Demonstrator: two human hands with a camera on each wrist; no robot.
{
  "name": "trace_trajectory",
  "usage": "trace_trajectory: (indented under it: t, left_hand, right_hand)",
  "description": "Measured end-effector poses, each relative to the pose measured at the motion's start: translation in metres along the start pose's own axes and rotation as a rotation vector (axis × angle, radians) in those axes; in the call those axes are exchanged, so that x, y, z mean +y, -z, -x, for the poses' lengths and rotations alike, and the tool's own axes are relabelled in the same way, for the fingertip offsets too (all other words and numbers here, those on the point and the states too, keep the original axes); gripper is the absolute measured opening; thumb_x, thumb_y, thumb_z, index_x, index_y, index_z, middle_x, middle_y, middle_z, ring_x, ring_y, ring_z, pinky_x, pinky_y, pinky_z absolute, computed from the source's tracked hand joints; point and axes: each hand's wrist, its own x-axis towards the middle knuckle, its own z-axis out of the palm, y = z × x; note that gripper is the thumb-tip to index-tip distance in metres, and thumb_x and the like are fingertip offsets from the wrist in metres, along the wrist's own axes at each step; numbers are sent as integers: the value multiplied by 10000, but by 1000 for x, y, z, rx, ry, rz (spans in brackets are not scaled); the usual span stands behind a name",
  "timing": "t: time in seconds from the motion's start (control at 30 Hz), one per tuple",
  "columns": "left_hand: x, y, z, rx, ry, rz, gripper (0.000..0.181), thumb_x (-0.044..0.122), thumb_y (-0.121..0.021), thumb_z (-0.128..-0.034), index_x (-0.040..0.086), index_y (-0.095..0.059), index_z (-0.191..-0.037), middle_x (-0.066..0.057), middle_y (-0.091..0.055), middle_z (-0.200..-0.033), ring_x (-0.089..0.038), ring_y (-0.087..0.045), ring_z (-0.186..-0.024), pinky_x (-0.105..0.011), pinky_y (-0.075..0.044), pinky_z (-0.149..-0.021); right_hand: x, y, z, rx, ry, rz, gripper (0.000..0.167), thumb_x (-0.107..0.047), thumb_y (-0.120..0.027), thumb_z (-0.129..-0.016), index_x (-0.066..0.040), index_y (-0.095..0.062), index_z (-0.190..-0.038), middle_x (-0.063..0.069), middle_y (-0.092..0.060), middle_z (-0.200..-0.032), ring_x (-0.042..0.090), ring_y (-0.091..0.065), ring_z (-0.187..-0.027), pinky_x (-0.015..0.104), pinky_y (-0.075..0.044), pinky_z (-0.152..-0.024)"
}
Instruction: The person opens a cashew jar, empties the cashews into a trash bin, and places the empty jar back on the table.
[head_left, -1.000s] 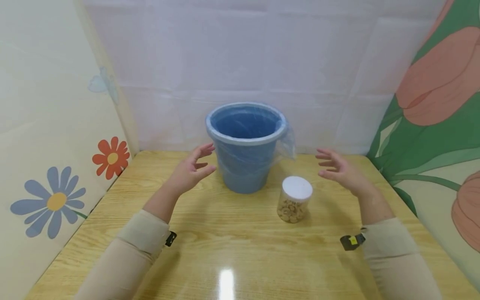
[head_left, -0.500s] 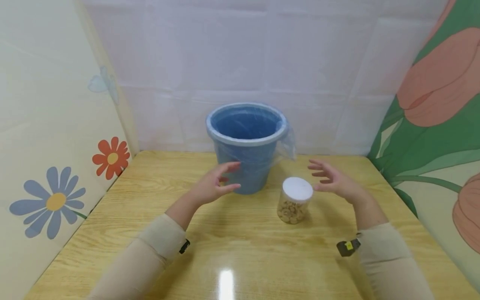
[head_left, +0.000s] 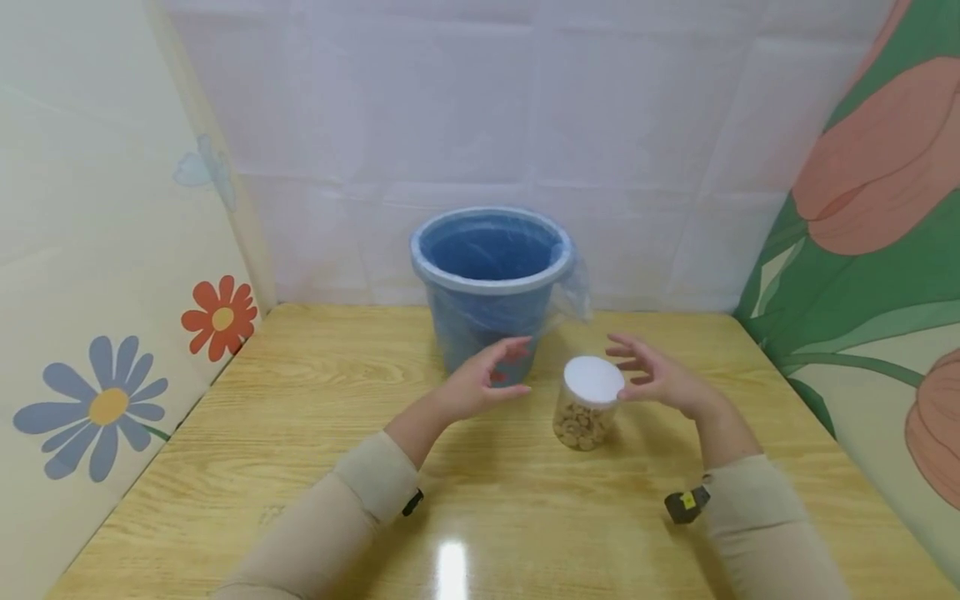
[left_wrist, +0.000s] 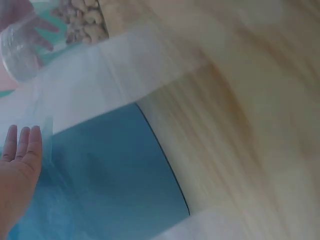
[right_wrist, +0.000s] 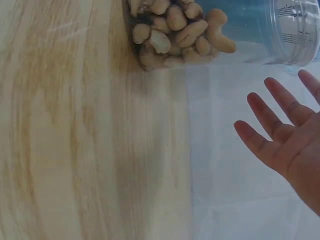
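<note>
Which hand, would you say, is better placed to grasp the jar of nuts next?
Probably the right hand: it is close beside the jar, near its white lid, while a wider gap separates the left hand from the jar.

This looks like a little booth. A wooden bench (head_left: 540, 517) is under the fingers (right_wrist: 265, 116), a white sheet (head_left: 480, 100) beyond them, and flowery walls (head_left: 873, 158) to their left and right.
</note>
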Motion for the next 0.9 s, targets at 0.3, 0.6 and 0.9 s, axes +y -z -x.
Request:
trace_trajectory:
  t: [0.3, 0.6, 0.9]
  left_hand:
    - [-3, -22, -8, 20, 25, 71, 736, 185, -700, -811, 130, -289, -1419, -116, -475, -1314, -251, -444, -1211, -408, -431, -951]
    - [1, -31, -19, 17, 104, 71, 763, 195, -707, -803, 104, -271, -1423, -125, -460, -1334, -285, -428, -1222, -380, -434, -948]
    - [0, -46, -27, -51, 200, 59, 853, 225, -734, -779, 134, -211, -1447, -141, -424, -1360, -274, -412, -1230, -419, -416, -971]
  right_hand:
    - [11, -6, 1, -31, -31, -34, 884, -147, -715, -772, -167, -165, -1463, 233, -236, -1448, 463, -292, -1257, 602, -308, -984]
    - [17, -11, 1, -37, -59, -48, 878, -150, -717, -773, -172, -173, -1462, 211, -247, -1449, 470, -320, -1237, 557, -385, -944]
    - [24, -24, -3, -79, -22, -104, 883, -49, -723, -742, -39, -179, -1438, 259, -256, -1426, 454, -248, -1287, 581, -300, -999]
